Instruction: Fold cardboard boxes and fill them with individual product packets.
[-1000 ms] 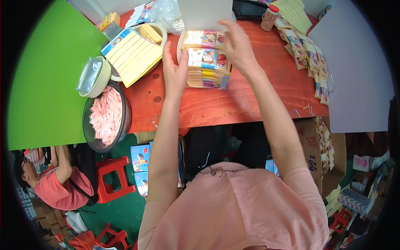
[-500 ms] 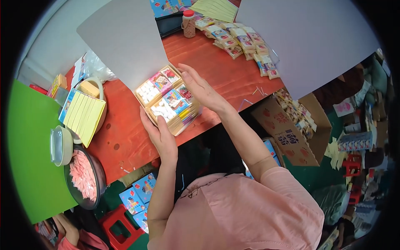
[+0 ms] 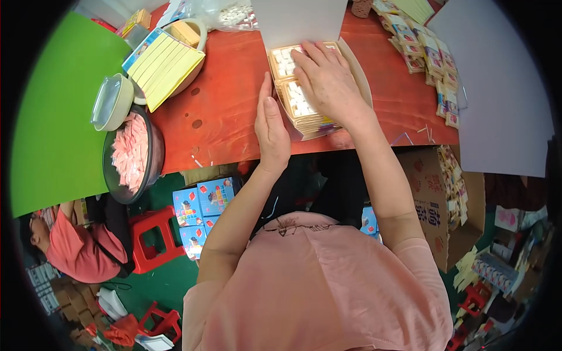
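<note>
Left hand (image 3: 272,131) is open, straight fingers along the left side of a white box (image 3: 359,76) on the red desk (image 3: 228,88), near its front edge. Stacked packets (image 3: 298,99) sit in the box, whose raised lid (image 3: 301,23) stands at the back. Right hand (image 3: 332,86), also open, lies spread over the top ones. Farther right, other packets (image 3: 433,55) lie in overlapping rows on the desk, and a carton (image 3: 430,196) below its front edge holds more.
</note>
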The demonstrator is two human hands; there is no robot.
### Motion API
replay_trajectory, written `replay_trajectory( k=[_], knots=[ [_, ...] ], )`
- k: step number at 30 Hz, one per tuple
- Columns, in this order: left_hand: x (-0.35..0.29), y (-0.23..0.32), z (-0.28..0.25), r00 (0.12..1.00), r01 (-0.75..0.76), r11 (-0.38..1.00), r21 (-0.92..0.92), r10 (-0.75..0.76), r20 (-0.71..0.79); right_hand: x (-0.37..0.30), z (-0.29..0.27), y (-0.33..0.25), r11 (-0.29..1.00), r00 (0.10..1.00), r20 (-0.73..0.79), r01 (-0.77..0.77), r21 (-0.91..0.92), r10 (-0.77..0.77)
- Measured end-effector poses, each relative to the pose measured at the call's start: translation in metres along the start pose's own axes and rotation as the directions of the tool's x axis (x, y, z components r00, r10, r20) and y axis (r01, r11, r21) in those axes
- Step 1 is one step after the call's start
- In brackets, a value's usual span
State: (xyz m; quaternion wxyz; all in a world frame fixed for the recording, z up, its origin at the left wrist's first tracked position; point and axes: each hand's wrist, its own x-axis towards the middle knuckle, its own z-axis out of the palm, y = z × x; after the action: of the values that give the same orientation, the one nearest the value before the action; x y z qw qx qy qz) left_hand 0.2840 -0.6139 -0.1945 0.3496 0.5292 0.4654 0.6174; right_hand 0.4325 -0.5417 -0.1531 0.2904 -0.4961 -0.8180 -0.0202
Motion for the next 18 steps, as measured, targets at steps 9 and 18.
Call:
replay_trajectory(
  k=[9,18],
  knots=[
    [0.015,-0.028,0.004,0.958,-0.280,0.945,0.171,0.263,0.115,-0.008,0.009,-0.003,0.986,0.997,0.048,0.064,-0.156,-0.057],
    [0.047,-0.010,-0.018,0.786,-0.617,0.598,0.511,0.452,0.422,-0.006,0.007,-0.005,0.988,0.996,0.065,0.062,-0.141,-0.053]
  ],
)
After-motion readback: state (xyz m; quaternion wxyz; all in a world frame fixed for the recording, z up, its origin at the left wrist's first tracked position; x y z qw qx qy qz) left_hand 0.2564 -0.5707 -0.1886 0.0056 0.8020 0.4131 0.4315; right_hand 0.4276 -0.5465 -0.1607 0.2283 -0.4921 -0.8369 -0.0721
